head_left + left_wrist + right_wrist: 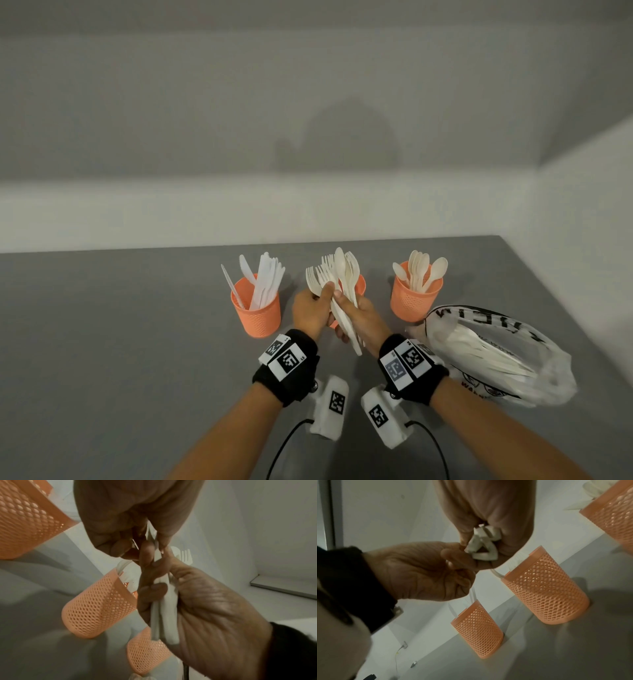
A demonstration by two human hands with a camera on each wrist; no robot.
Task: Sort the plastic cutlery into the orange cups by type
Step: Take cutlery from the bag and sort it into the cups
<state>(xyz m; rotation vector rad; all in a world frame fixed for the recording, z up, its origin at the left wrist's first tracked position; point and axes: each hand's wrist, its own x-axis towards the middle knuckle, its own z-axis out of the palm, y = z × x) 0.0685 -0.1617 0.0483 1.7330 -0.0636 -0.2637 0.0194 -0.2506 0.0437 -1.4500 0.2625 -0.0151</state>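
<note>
Three orange mesh cups stand in a row on the grey table (137,342). The left cup (257,315) holds knives and the right cup (414,301) holds spoons. The middle cup (360,286) is mostly hidden behind my hands. In front of it, both hands hold a bundle of white cutlery (322,274), forks fanned at its top. My left hand (317,301) grips the handles (164,609), fingers curled round them. Beside it my right hand (349,308) pinches the same bundle with thumb and fingers (453,553). The handle ends (481,545) point toward my right wrist.
A clear plastic bag (496,356) with more white cutlery lies at the right, close to the spoon cup and my right forearm. White walls close off the table at the back and the right. Cables run from both wrist units toward me.
</note>
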